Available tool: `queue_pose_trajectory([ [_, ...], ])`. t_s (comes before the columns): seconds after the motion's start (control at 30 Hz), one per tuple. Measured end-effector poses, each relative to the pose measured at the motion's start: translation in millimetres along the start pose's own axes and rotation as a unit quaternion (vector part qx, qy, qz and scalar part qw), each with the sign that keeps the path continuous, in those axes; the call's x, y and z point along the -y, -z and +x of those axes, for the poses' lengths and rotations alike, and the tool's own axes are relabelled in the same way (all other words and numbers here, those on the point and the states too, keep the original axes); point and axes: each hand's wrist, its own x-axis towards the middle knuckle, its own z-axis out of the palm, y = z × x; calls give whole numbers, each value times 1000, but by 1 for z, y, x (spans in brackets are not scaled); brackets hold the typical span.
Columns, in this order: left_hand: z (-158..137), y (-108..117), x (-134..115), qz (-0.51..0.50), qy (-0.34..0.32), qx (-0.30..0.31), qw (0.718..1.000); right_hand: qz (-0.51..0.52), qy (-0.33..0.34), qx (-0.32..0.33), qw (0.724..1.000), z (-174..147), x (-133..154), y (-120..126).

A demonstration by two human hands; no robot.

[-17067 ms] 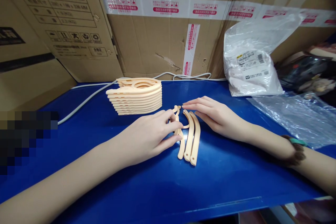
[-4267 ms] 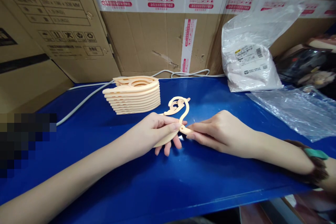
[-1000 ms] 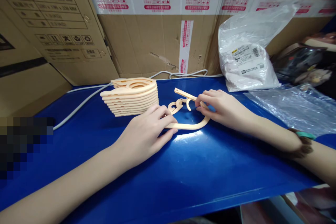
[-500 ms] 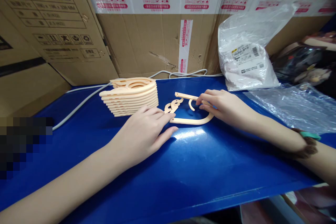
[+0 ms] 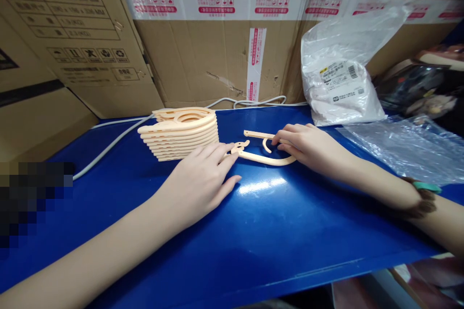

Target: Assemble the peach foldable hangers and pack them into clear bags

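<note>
Lying on the blue table top [image 5: 275, 231] is a peach plastic hanger part [image 5: 268, 159], with a curved lower arm and a straight upper arm joined at the right. A small hook [image 5: 267, 145] shows between the arms. My right hand [image 5: 302, 144] has its fingers closed around the right end, hiding the bend. My left hand [image 5: 203, 174] is open, palm down, thumb apart, its fingertips at a small curly peach piece [image 5: 239, 147] by the lower arm's left end. Behind my left hand rises a neat stack of peach folding hangers [image 5: 181, 130].
A white plastic bag [image 5: 337, 77] with a label stands at the back right. Clear plastic film [image 5: 409, 145] lies beside it. Cardboard boxes [image 5: 217, 53] wall off the back and left. A white cable [image 5: 112, 147] runs along the back edge.
The hanger's lower arm has swung slightly upward, towards the curly piece, and its left end now meets that piece. The curly piece has shifted a little. Both hands stay nearly in place.
</note>
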Motion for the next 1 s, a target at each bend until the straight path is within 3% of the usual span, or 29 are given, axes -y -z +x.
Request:
queue_pose_trajectory([
  [0.23, -2, -6, 2, -44, 55, 98, 993, 2, 16, 8, 1000, 0, 1, 3],
  [0.47, 0, 3, 0, -18, 21, 47, 999, 7, 49, 6, 999, 1, -3, 1],
  [0.63, 0, 10, -2, 24, 8, 47, 999, 6, 56, 20, 998, 3, -5, 1],
  [0.8, 0, 14, -3, 78, -1, -10, 997, 19, 83, 35, 996, 3, -3, 2],
  [1.0, 0, 8, -3, 19, 9, -9, 1000, 39, 104, 26, 993, 2, 0, 2],
])
